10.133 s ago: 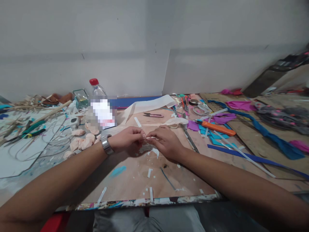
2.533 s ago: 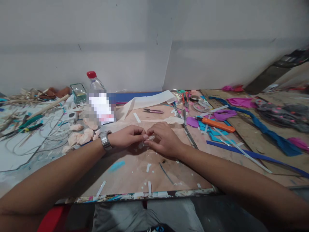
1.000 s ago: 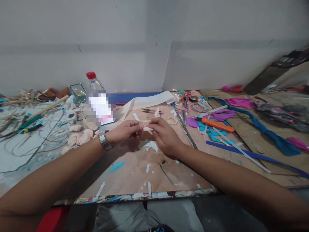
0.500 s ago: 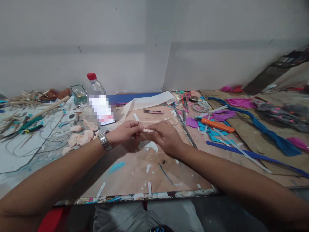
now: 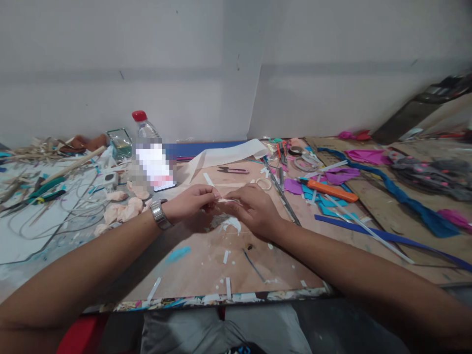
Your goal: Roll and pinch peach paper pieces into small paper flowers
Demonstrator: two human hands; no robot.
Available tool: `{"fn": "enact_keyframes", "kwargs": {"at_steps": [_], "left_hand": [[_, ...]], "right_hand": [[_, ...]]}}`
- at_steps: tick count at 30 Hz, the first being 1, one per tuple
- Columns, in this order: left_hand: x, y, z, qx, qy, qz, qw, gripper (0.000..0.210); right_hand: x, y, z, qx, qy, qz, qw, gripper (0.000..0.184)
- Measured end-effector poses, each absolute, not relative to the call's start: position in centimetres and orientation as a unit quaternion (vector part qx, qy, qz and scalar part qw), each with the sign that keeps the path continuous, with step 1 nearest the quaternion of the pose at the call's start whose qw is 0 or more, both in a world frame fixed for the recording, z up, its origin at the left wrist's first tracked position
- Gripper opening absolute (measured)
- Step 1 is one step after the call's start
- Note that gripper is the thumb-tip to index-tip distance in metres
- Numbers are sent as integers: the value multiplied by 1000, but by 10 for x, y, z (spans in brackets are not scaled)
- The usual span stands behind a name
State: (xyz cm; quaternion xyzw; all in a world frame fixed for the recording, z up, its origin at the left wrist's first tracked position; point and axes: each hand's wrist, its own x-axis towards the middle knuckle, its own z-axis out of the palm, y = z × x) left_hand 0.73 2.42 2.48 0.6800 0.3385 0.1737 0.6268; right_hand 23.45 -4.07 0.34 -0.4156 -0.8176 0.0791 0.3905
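Note:
Between my two hands is a small, thin whitish strip (image 5: 225, 200), its ends covered by my fingers; it could be paper, but I cannot tell. My left hand (image 5: 193, 202), with a metal watch (image 5: 159, 214) on its wrist, pinches the strip's left end between thumb and fingers. From the other side my right hand (image 5: 256, 206) closes on the right end. Below them the brown board (image 5: 206, 270) carries a smear of white glue or paint (image 5: 231, 225). Thread snips (image 5: 233, 170) and a roll of tape (image 5: 263, 184) rest just beyond my hands.
A red-capped bottle (image 5: 140, 117) and a lit phone (image 5: 158, 167) stand behind my left hand. Crumpled peach pieces (image 5: 120, 211) and pliers (image 5: 46, 189) lie to the left. On the right are an orange cutter (image 5: 332, 190), blue strips (image 5: 387, 236) and cardboard (image 5: 368, 196).
My hands stay nearly in place, fingers shifting slightly on the strip. Less of its white face shows now, and it looks thinner. Other things on the table have not moved.

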Motion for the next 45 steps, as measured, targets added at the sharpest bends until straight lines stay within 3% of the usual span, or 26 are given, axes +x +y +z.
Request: {"fn": "enact_keyframes", "kwargs": {"at_steps": [7,15,29,37,45], "left_hand": [[7,23,26,688,316,154,635,38],[4,21,31,696,285,91,653,39],[5,23,27,714,252,75,650,62],[5,16,26,636,271,64,719,49],[5,26,23,677,313,114,656,46]], "right_hand": [[234,-40,1,-407,-820,97,390,22],[233,-39,-4,-392,-829,107,385,30],[231,-38,-1,-357,-856,155,341,38],[233,-38,-6,-392,-837,134,358,30],[233,-39,-2,-431,-827,99,347,33]]}}
